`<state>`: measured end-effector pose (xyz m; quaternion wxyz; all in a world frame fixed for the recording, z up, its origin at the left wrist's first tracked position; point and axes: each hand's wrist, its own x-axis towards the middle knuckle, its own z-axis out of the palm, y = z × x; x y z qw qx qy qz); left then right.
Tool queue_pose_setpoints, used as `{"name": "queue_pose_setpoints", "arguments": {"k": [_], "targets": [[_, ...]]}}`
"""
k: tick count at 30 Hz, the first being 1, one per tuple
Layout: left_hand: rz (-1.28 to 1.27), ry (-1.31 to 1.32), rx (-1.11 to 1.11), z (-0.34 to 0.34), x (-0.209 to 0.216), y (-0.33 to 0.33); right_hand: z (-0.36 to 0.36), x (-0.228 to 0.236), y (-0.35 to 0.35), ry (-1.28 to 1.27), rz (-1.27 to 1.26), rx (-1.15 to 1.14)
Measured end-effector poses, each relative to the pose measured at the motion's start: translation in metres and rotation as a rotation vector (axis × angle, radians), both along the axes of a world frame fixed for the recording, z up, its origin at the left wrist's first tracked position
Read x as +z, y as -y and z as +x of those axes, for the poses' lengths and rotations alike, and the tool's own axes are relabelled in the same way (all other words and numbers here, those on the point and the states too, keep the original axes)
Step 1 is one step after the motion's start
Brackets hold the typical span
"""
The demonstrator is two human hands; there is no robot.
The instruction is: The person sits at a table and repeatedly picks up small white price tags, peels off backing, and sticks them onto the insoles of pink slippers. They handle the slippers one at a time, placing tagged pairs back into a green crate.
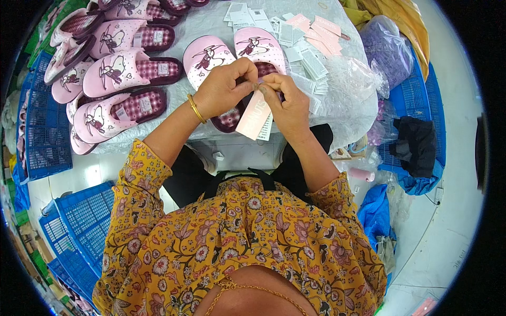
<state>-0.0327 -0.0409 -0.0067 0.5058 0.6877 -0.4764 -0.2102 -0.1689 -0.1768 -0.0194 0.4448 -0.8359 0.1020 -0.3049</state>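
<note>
Pale-pink tag (250, 117), pink slippers (259, 46), burgundy-checked insoles (266, 69)

Bright, fairly even light fills the view, with glare on the pale floor (93, 172). Straight edges bow toward the black surround.

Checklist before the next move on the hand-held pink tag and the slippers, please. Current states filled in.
1. Right hand pinching the pink tag near its top: ok.
2. Left hand at the tag's top, grip secure: cannot tell, fingertip contact too small to judge.
3. White card behind the pink tag: ok, its edge shows.
4. Front slippers side by side: ok, left slipper and right slipper.
5. Tag fastened to a slipper: cannot tell, hands cover the spot.
6. Loose pink tags neatly stacked: not ok, spread out.
</note>
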Motion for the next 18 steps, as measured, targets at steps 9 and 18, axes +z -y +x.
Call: {"name": "queue_pose_setpoints", "arguments": {"k": [9,18], "targets": [[-0.033,-0.019,0.033,0.0003,-0.0021,-0.0006,-0.0035,-0.0030,0.0003,-0.022,0.157,0.026],[-0.115,0.192,-0.010,-0.0018,-0.0030,-0.0006,-0.0008,-0.0031,0.0057,0.039,-0.142,0.035]]}}
